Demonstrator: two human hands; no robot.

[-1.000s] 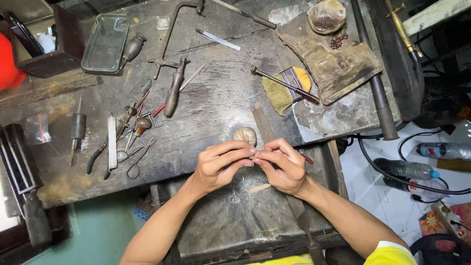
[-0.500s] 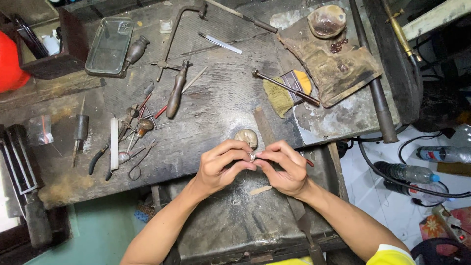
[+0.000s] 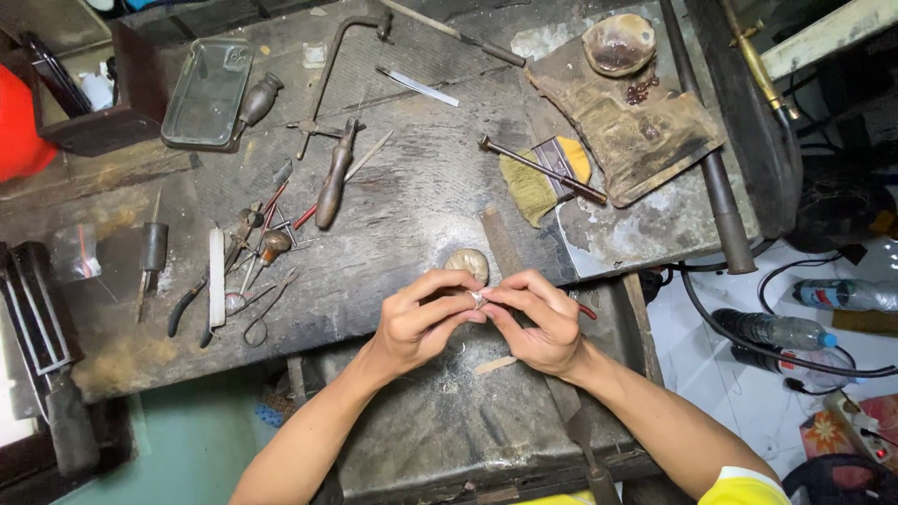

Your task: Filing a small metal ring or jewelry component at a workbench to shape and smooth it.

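Here, a small silvery ring (image 3: pixel 477 298) sits pinched between the fingertips of both my hands, just in front of the round, tan, stone-like lump (image 3: pixel 467 264) at the near edge of the table (image 3: pixel 412 215). My left hand (image 3: pixel 423 318) curls around the ring from the left, thumb and fingers closed on it; my right hand (image 3: pixel 538 321) meets it from the right, fingers narrowed onto the same ring, with a thin red-tipped tool (image 3: pixel 586 311) poking out behind its knuckles. Below the ring, a pale sliver of wood (image 3: pixel 494 365) lies on the dark lower tray (image 3: pixel 440 421). Left of the lump, a cluster of pliers and small tools (image 3: pixel 245 281) lies scattered, with a wooden-handled tool (image 3: pixel 334 178) beyond them. Farther back from the lump, a saw frame (image 3: pixel 332 65) rests beside a clear rectangular dish (image 3: pixel 206 92). To the right of the lump, a yellow-bristled brush (image 3: pixel 538 178) lies under a thin metal rod (image 3: pixel 538 168), and past that a worn brown pad (image 3: pixel 636 126) carries a shallow round bowl (image 3: pixel 617 44). Well to the right of the lump, off the table, plastic bottles (image 3: pixel 776 329) lie on the floor.
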